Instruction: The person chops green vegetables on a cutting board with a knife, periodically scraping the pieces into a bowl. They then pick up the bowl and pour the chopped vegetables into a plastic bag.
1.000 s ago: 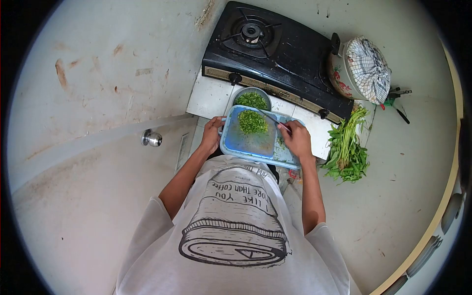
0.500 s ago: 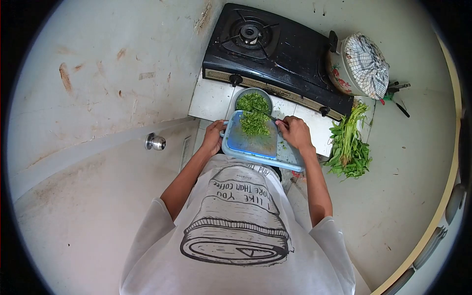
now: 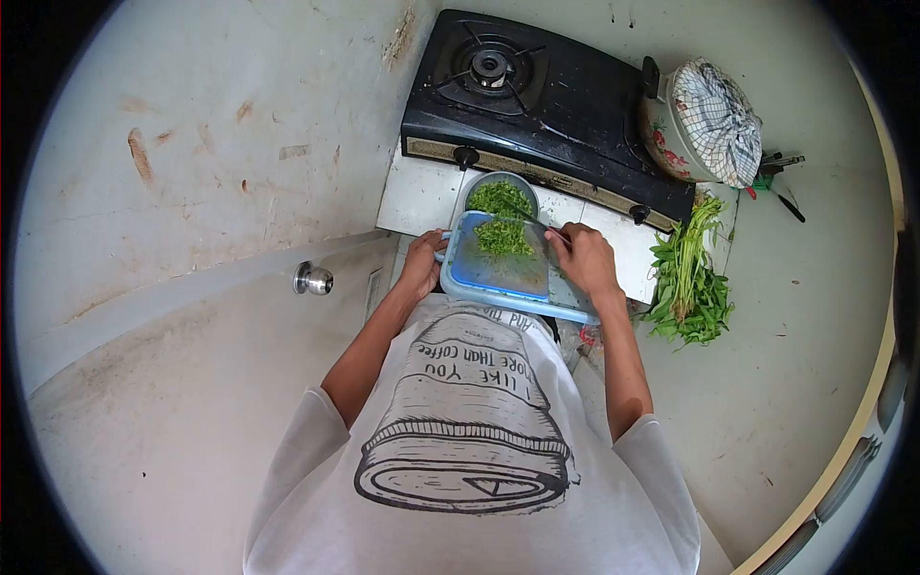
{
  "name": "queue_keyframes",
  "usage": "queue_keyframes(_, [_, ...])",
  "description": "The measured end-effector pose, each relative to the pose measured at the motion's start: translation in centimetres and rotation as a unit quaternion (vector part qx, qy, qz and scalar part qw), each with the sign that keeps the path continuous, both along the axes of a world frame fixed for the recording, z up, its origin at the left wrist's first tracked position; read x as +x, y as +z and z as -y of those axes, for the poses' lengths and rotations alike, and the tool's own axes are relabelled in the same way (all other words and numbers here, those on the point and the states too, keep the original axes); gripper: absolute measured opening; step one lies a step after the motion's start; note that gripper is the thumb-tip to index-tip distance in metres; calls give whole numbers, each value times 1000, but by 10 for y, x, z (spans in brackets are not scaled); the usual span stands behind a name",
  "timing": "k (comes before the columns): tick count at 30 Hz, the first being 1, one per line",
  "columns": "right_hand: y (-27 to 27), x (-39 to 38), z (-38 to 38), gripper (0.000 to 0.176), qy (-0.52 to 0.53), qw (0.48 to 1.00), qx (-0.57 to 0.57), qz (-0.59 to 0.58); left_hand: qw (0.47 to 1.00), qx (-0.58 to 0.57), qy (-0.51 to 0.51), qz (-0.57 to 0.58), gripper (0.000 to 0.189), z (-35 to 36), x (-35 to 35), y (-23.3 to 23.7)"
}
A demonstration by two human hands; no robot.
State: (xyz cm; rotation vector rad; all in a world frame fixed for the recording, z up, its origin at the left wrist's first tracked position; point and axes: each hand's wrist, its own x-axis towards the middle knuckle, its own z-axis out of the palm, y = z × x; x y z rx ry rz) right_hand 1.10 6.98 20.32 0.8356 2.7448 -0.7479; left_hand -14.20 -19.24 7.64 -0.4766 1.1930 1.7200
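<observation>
Tiled counter (image 3: 417, 196) by stove (image 3: 546, 96), left hand (image 3: 422, 264) gripping blue board (image 3: 498, 273), right hand (image 3: 585, 259) closed around knife (image 3: 532, 218).

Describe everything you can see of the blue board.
The blue board, rectangular and plastic-looking with a raised light rim, is held with its far end at a metal bowl. The left hand grips its left edge; the right hand, holding a knife, is at its right side. Chopped greens lie heaped at its far end.

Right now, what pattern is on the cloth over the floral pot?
Dark-on-white checked cloth, best seen in the head view.
</observation>
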Motion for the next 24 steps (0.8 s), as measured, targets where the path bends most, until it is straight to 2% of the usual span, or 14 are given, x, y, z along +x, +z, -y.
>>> queue_keyframes(2, [9, 5, -2, 42, -16, 999, 1, -44, 1000, 7, 7, 15, 29, 1, -2, -3])
queue_keyframes(5, [44, 8, 0, 40, 8, 994, -89, -70, 1000, 14, 2, 27, 27, 5, -5, -21])
queue_keyframes(9, [33, 17, -7, 38, 151, 975, -163, -17, 999, 6, 8, 32, 25, 3, -5, -10])
queue_keyframes(14, [16, 2, -14, 44, 104, 989, -103, 34, 999, 11, 0, 37, 26, -1, -7, -4])
queue_keyframes(17, [23, -4, -18, 41, 117, 979, -165, 2, 999, 14, 7, 45, 26, 0, -9, -8])
queue_keyframes(20, [29, -2, -22, 40, 170, 952, -243, 75, 999, 16, 10, 40, 26, -1, -9, -8])
queue_keyframes(24, [-11, 4, -38, 41, 123, 968, -211, 55, 999, 9, 3, 40, 25, -1, -9, -4])
